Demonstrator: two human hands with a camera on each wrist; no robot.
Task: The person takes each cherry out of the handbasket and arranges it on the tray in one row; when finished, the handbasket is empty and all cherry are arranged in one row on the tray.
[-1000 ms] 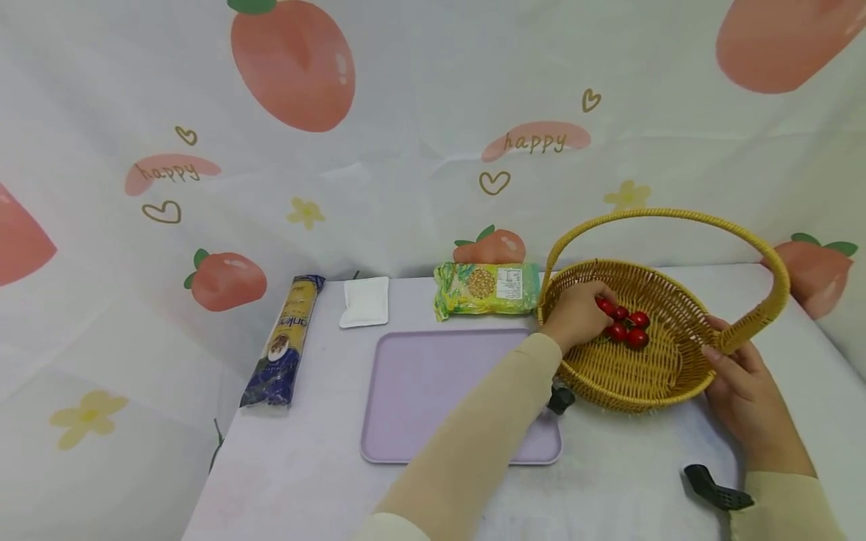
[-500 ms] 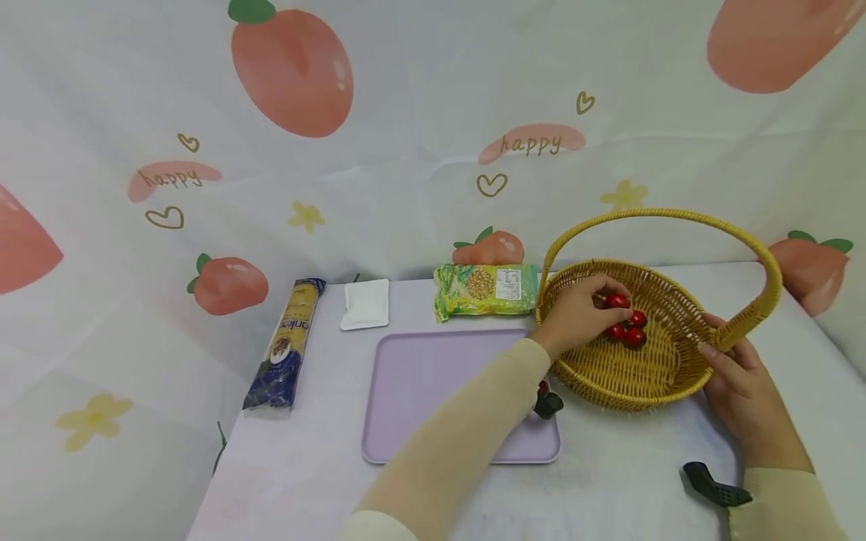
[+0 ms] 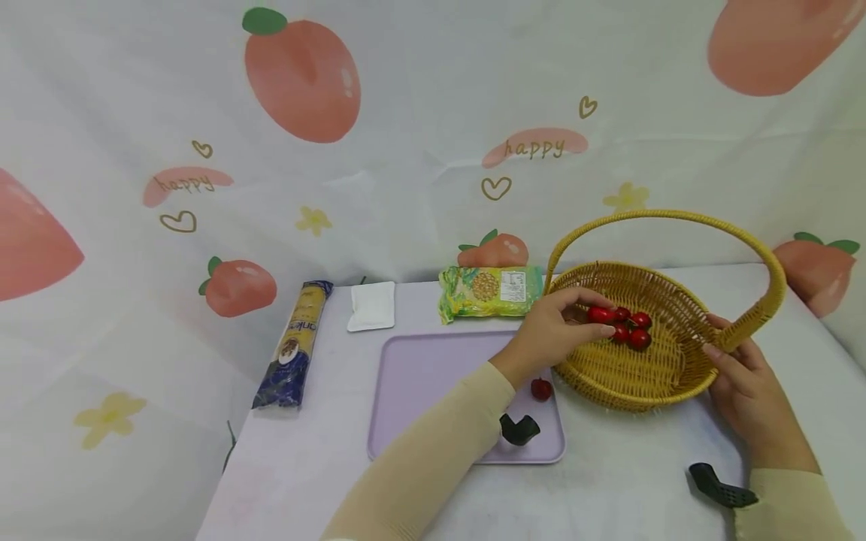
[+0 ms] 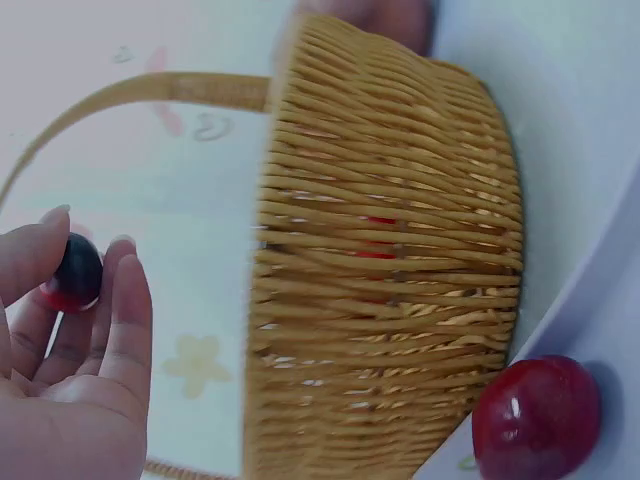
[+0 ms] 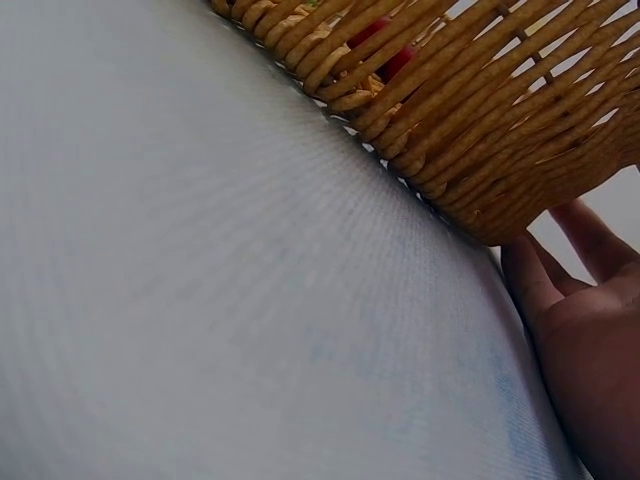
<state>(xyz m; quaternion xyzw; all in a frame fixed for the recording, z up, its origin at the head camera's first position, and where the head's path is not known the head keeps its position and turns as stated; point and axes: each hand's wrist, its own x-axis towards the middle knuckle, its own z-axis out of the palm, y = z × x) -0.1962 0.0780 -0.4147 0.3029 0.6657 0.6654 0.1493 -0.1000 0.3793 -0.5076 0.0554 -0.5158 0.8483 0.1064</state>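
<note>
Left hand: the person's left hand (image 3: 551, 330) pinches one glossy, round, red cherry-like fruit (image 4: 75, 275) between thumb and fingers, above the rim of the round golden wicker basket (image 3: 622, 370).
Right hand: the right hand (image 3: 740, 387) grips the basket's right edge, where the tall arched handle joins.
What just changed: the left hand has drawn back leftward from the basket's floor with its fruit, and the sleeve has uncovered another red fruit (image 3: 541, 389) on the tray.
What it means: the held fruit now seems parted from the rest.
Basket fruit: four more red ones (image 3: 639, 340) show clustered inside.
Tray: flat, lilac, rectangular tray (image 3: 426, 368) left of the basket; its fruit lies just inside the right edge.
Table's far edge: green-and-yellow printed packet (image 3: 489, 293), small white packet (image 3: 373, 306).
</note>
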